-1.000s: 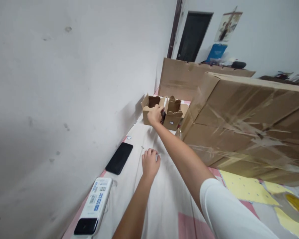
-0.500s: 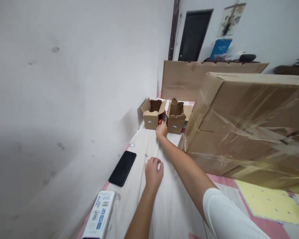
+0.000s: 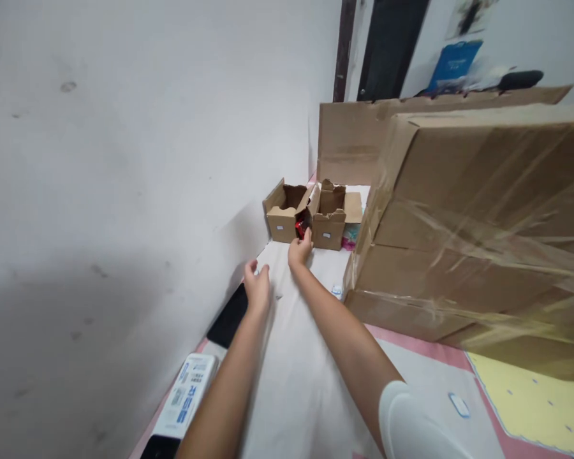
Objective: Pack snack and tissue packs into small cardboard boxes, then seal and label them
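Two small open cardboard boxes stand side by side on the white cloth, a left box (image 3: 281,228) and a right box (image 3: 328,233). Each has a little white label on its front. In the narrow gap between them is a small red and dark object (image 3: 301,225), its kind unclear. My right hand (image 3: 300,251) reaches to this gap, fingers closed at the red object. My left hand (image 3: 257,290) is open, thumb and fingers apart, above the far end of a black phone (image 3: 228,322). A small white label with a blue edge shows partly between its fingers.
A bare wall (image 3: 148,191) runs close along the left. Large taped cartons (image 3: 459,229) rise on the right, with a cardboard sheet (image 3: 349,143) behind. A white printed box (image 3: 186,395) lies near left; a blue-edged label (image 3: 459,405) lies right.
My left hand has moved forward and left, and its fingers have spread. My right hand stays at the gap between the boxes. The view has shifted somewhat.
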Tool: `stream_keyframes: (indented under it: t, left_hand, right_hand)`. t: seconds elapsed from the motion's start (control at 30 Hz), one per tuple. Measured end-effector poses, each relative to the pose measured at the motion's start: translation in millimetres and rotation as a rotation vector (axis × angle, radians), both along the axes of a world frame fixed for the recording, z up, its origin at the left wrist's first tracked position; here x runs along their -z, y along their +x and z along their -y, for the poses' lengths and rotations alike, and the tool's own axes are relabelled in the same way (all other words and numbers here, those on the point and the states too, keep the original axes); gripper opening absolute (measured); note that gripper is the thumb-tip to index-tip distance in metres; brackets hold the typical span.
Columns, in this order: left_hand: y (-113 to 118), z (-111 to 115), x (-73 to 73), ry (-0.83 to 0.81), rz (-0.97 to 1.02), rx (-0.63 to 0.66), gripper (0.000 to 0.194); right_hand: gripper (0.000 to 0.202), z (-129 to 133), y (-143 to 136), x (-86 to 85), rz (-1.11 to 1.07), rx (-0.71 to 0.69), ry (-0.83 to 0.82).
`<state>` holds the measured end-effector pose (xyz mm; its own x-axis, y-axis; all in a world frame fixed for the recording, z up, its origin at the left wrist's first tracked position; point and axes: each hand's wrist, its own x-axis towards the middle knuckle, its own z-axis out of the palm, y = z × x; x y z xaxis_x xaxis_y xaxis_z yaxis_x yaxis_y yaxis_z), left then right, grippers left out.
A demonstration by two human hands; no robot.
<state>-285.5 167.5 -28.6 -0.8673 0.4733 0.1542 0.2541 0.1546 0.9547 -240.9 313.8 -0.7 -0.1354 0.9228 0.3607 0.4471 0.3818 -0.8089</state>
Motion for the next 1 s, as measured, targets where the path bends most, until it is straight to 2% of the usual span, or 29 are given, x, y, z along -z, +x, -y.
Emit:
stream_keyframes:
  t: [0.07,0.13,0.2,0.3,0.4,0.5,0.73,0.83,1.0]
  left_hand:
    - [-35,-46,-13.4,0.028,-0.008,0.038,0.047]
    - [-56,-91,-20.9,0.066,-0.018,0.112,0.046]
    - [-64,-125,-20.8,0.107,-0.024,0.165,0.047]
    - [-63,-152,-10.6,0.158,-0.025,0.191,0.051]
    - [-64,-161,2.3,0.180,-0.017,0.199,0.054]
    - [-71,-161,10.9,0.180,0.016,0.251,0.053]
    - [-96,-131,17.4,0.152,0.188,0.527,0.051]
    - [-99,-127,19.6,0.178,0.212,0.541,0.056]
    - [-90,-136,21.4,0.233,0.193,0.506,0.043]
  right_hand:
    - [0.070,1,0,6.3,-0.029,0.068,-0.106]
    - [0.071,0,4,12.4,-0.052,0.100,-0.166]
    - [0.072,-2,9,18.1,-0.069,0.088,-0.173]
    - [0.072,-5,15,25.5,-0.085,0.043,-0.149]
    - [0.069,-8,18,30.1,-0.094,-0.001,-0.120]
    - [0.066,-13,20,32.5,-0.096,-0.039,-0.099]
    - [0.065,-21,23,36.0,-0.091,-0.092,-0.072]
    - [0.063,-20,19,36.3,-0.099,-0.110,-0.054]
    - [0.057,-19,17,32.5,-0.141,-0.095,-0.056]
